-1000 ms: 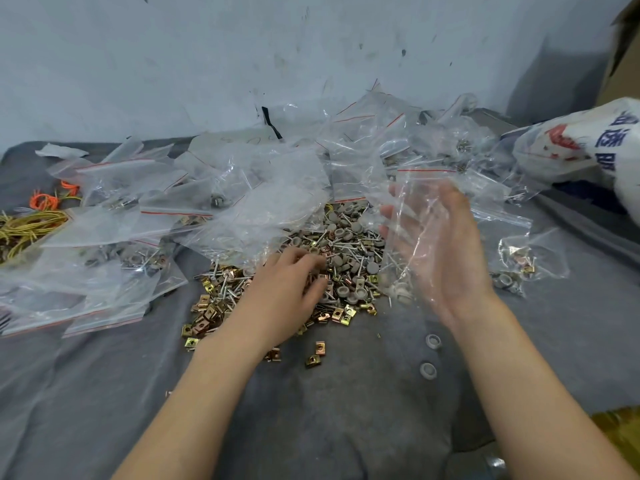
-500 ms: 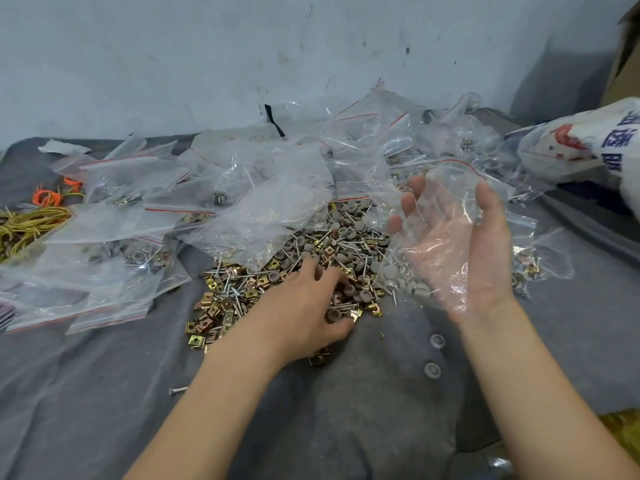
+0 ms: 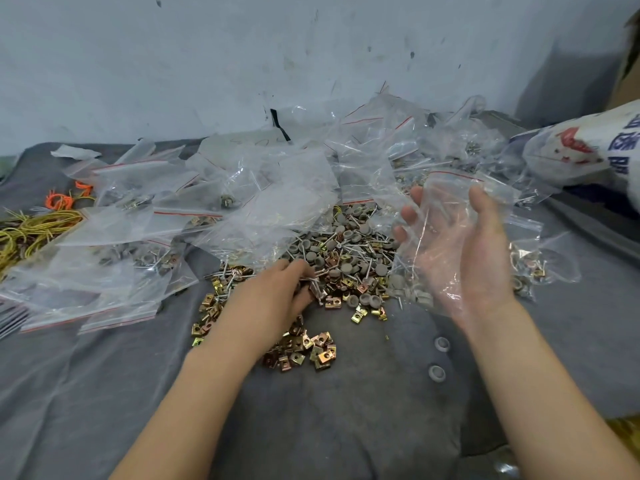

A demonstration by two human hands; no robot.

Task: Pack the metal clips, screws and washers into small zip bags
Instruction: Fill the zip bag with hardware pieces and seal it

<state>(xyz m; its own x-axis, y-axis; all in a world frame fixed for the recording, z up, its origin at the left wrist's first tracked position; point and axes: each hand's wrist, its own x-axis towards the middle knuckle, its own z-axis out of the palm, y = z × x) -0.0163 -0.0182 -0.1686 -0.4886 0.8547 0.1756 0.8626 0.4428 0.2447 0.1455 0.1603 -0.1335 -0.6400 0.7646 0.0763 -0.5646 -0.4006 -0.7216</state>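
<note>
- While the left hand (image 3: 277, 296) pinches a few silver screws (image 3: 314, 283) from among the loose brass clips (image 3: 318, 353) and grey round washers (image 3: 381, 270), the right hand (image 3: 464, 261) cups a clear plastic zip bag (image 3: 450, 199), mouth up.
- Filled bags (image 3: 135, 200) lie behind; plenty still unpacked, I'd judge.

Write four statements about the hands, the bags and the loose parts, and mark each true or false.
1. The right hand holds a clear bag. True.
2. The left hand lies flat and empty. False: it grips screws at the pile.
3. Two washers lie on the cloth, apart from the pile. True.
4. The yellow wires lie at the far right. False: they lie at the far left.
</note>
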